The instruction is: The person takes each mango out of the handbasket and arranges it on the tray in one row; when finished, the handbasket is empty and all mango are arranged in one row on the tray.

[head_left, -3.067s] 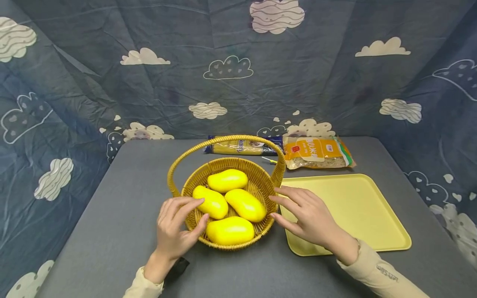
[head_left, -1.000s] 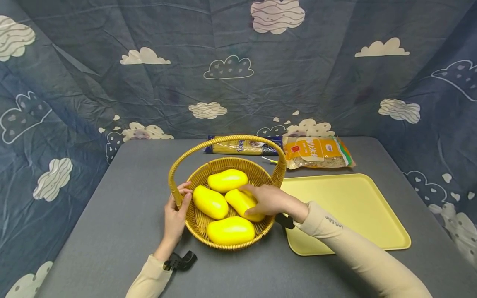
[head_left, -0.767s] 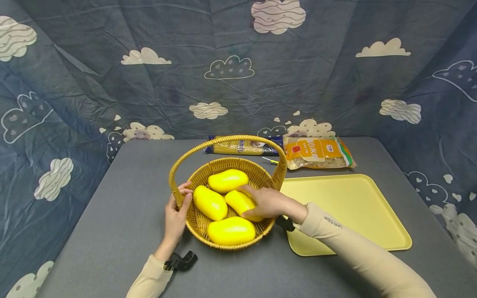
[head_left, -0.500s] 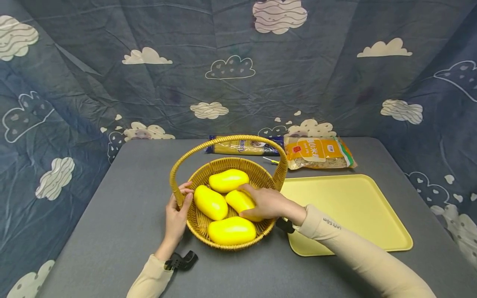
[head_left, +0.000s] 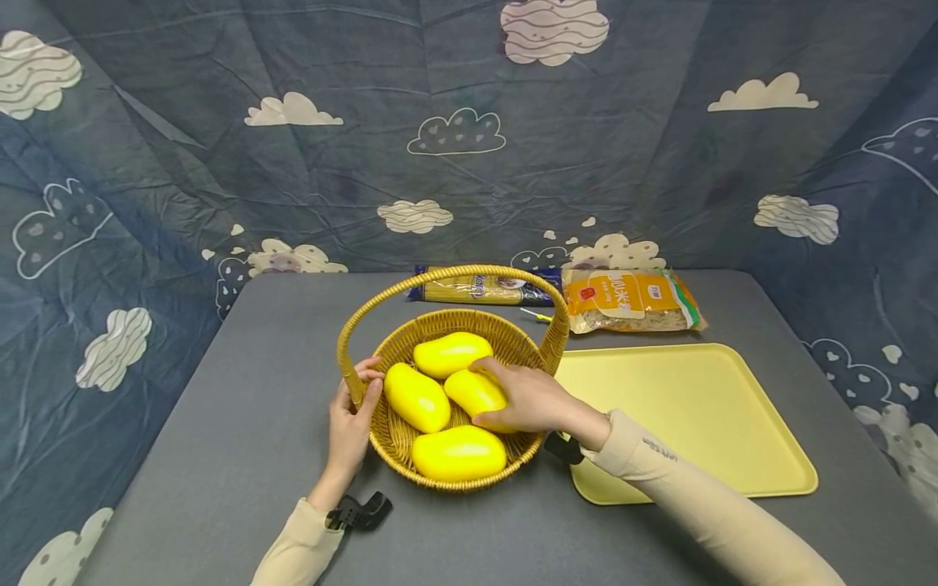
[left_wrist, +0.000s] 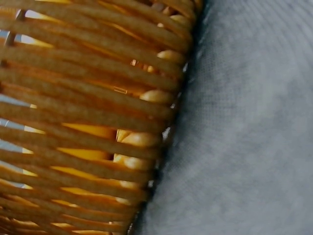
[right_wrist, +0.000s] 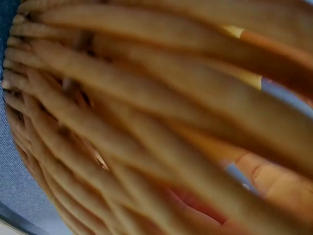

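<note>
A woven wicker basket (head_left: 396, 464) with a tall arched handle holds several yellow mangoes. My left hand (head_left: 350, 415) grips the basket's left rim at the foot of the handle, thumb on the near side. Reaching in over the right rim, my right hand (head_left: 531, 397) holds the right-hand mango (head_left: 472, 392) between thumb and fingers. The other mangoes lie beside it: one at the back (head_left: 450, 355), one on the left (head_left: 416, 399) and one in front (head_left: 458, 454). Both wrist views are filled mostly by basket weave (left_wrist: 88, 107); through its gaps part of the right hand (right_wrist: 281, 183) shows.
To the right lies a pale yellow tray (head_left: 703, 415), partly under the right forearm. Behind the basket are a pack of spaghetti (head_left: 469, 289), an orange food bag (head_left: 630, 301) and a small thin yellow-green item (head_left: 538, 315). A cloud-patterned cloth (head_left: 352, 195) hangs behind the table.
Three seconds ago both hands hovered at the basket's edges. The left hand has since taken the left rim, and the right hand has moved inside and gripped a mango. Lately almost nothing moves.
</note>
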Available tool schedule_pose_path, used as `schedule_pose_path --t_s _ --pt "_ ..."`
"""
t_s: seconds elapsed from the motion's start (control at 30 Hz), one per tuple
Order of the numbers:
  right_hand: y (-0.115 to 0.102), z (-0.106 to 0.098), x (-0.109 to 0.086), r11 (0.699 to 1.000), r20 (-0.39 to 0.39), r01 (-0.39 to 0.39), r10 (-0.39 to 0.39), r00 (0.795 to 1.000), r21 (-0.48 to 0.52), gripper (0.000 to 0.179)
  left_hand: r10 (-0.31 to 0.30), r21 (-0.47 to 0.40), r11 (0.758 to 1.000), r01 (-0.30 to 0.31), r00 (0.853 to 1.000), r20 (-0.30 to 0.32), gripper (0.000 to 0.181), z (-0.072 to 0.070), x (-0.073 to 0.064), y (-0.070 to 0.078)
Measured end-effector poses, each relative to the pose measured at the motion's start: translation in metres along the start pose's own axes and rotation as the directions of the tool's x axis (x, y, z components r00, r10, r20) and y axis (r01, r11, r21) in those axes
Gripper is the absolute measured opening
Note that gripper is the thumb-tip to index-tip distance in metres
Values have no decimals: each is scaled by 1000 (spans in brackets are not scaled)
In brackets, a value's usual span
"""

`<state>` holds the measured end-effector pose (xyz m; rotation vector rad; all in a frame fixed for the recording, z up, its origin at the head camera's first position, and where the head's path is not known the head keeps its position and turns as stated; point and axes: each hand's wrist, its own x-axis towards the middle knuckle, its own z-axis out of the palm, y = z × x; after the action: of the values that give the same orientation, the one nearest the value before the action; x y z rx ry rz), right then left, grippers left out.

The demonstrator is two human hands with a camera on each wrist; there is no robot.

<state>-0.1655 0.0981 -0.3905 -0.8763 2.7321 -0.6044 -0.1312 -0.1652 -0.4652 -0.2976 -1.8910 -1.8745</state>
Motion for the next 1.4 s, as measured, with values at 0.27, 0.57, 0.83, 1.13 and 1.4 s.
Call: schedule_pose_path --t_s 0.27,0.57,0.83,1.13,1.4 --pt "-1 -3 -5 1000 -69 19 -18 997 11 66 6 2 1000 -6 1000 -1 13 0 0 0" --pt "-2 -9 -17 996 -122 36 -27 992 76 69 6 20 1000 -6 1000 7 13 -1 -1 -1" --pt "1 -14 -30 984 -219 123 -93 971 129 70 3 26 1000 -3 1000 8 14 0 0 -2" --pt "6 -16 -52 970 -328 168 -102 939 178 72 7 22 1000 -8 1000 22 13 3 0 15" --pt "19 -12 -73 948 -427 199 -76 901 250 76 -5 11 1000 5 1000 6 13 -1 -1 -1"
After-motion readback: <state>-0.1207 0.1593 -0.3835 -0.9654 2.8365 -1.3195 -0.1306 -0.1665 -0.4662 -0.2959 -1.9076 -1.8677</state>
